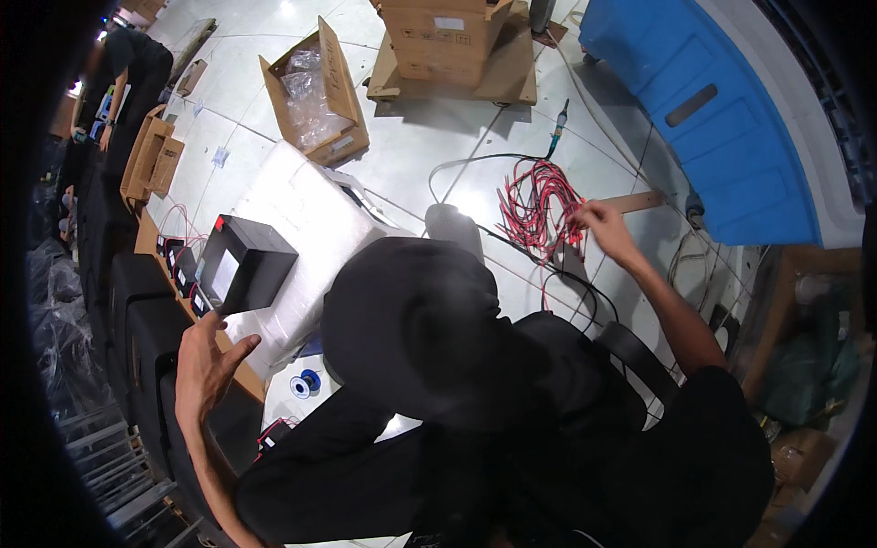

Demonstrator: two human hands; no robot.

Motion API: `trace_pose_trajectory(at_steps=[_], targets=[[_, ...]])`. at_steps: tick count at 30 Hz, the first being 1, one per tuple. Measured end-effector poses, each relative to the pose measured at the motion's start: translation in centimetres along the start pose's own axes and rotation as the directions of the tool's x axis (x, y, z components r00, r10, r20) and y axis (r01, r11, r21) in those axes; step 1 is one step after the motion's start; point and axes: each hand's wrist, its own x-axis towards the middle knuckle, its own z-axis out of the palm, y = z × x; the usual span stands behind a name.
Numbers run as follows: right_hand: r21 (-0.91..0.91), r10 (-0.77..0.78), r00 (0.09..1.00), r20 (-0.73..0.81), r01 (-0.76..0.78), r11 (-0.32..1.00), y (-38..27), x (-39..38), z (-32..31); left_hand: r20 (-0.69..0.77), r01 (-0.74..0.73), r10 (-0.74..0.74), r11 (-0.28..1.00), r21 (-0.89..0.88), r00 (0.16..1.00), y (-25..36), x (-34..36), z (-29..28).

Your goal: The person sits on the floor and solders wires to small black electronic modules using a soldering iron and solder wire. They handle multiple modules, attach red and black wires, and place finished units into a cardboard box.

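Wire bundle (537, 203), blue spool (305, 384), cardboard boxes (438, 46): a workshop.

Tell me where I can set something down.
Bare floor lies between the open carton and the black cable, and left of that carton, around a small packet. Crowded: at the right hand, among red wires, and the left hand, beside the black box.

Floor (402, 155): glossy white tiles, dark joints
Light (288, 8): reflected at floor's far edge
Blue moulded panel (722, 119): floor's right edge
Metal bars (100, 438): near-left corner
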Motion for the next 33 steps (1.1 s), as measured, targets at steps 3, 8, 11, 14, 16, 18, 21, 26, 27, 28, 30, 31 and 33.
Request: trace_pose_trajectory(at_steps=[3,8,11,14,16,18,21,26,27,28,30,31,33], targets=[[0.440,0.056,0.998,-0.009,-0.047,0.897,-4.5,-1.6,-3.9,-0.020,-0.010,0.011,0.999,0.032,1.000,-0.1,-0.2,0.0],[0.490,-0.121,0.990,-0.068,0.139,0.860,-12.3,-2.4,-5.9,-0.153,-0.120,0.120,0.993,0.008,0.981,0.2,-0.8,-0.9],[0.554,-0.175,0.982,-0.070,0.184,0.812,-16.9,-2.3,-4.9,-0.311,-0.171,0.124,0.977,-0.128,0.942,1.0,-1.4,-1.8],[0.598,-0.228,0.968,0.101,0.124,0.792,-22.3,-1.7,-3.9,-0.434,0.007,-0.030,0.998,-0.054,0.900,2.0,-3.0,-3.4],[0.585,-0.325,0.908,0.265,0.117,0.802,-26.4,-1.4,-3.0,-0.581,0.058,0.004,0.994,0.089,0.814,2.9,-4.6,-4.3],[0.428,-0.341,0.866,0.366,0.169,0.888,-30.7,-1.8,-1.6,-0.604,-0.053,-0.123,0.963,-0.264,0.787,4.1,-5.5,-4.8],[0.119,-0.467,0.603,0.647,0.525,0.843,-37.3,-2.7,0.7,-0.717,-0.619,0.300,0.751,-0.229,0.630,5.9,-6.0,-5.2],[0.433,-0.688,0.022,0.725,0.762,0.481,-43.9,-2.7,9.3,-0.546,-0.771,0.549,0.377,-0.514,0.633,6.8,-5.6,-5.0],[0.424,-0.689,0.043,0.723,0.760,0.493,-44.6,-3.1,10.5,-0.454,-0.687,0.539,0.388,-0.615,0.710,6.4,-5.8,-5.0],[0.399,-0.655,0.060,0.753,0.750,0.528,-45.4,-3.2,11.2,-0.358,-0.590,0.526,0.382,-0.711,0.772,5.9,-6.0,-5.1],[0.330,-0.584,0.111,0.804,0.734,0.593,-46.4,-3.1,12.1,-0.325,-0.474,0.447,0.278,-0.835,0.834,5.0,-6.4,-5.0],[0.354,-0.590,0.074,0.804,0.736,0.576,-46.5,-2.8,13.0,-0.315,-0.418,0.413,0.187,-0.889,0.854,4.6,-6.5,-4.9],[0.348,-0.565,0.083,0.821,0.711,0.610,-46.1,-2.0,14.1,-0.322,-0.379,0.367,0.094,-0.920,0.873,3.7,-6.5,-4.5]])
